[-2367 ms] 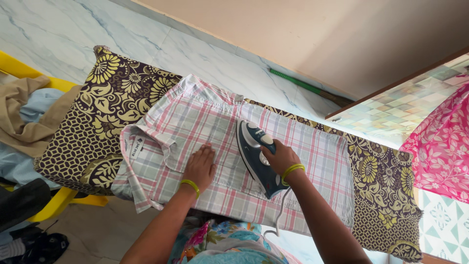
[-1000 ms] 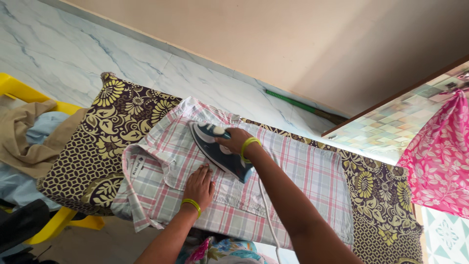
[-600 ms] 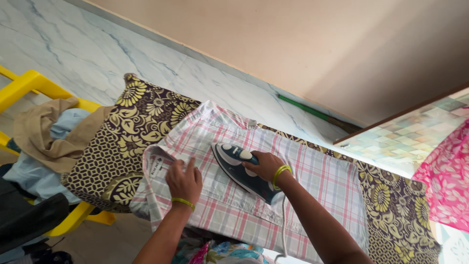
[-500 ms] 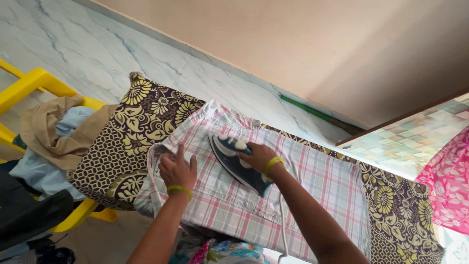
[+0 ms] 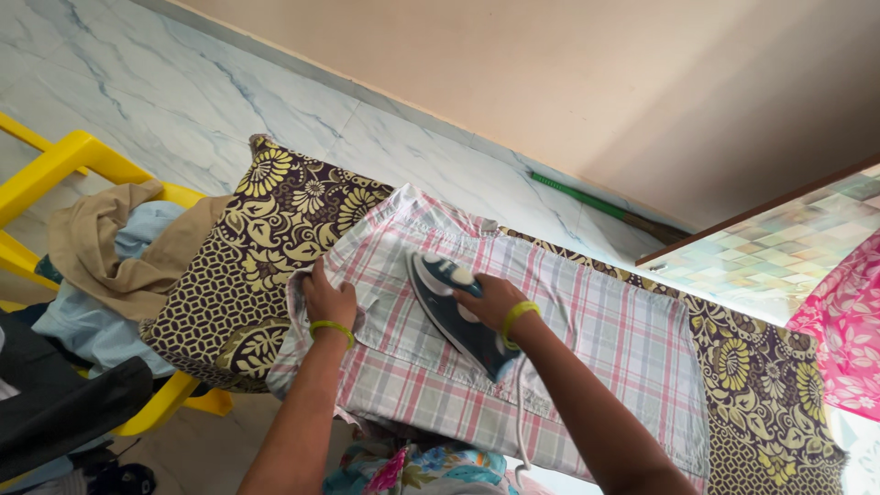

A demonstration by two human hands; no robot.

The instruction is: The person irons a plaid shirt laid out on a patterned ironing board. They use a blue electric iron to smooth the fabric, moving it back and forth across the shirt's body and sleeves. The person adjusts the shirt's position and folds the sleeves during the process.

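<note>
Plaid shirt point(image 5: 587, 335): left hand point(image 5: 327, 300) now shifted to collar edge, fingers gripping cloth; right hand point(image 5: 490, 302) clenched on iron point(image 5: 456, 313), pressing mid-shirt.

Bare forearms; a yellow-green band on each wrist, left hand point(image 5: 327, 300) and right hand point(image 5: 490, 301).

We saw soft, even daylight brightest at the far right, faint shadows under the arms, no harsh glare, sharp focus throughout, and a tilted wide-angle view.
</note>
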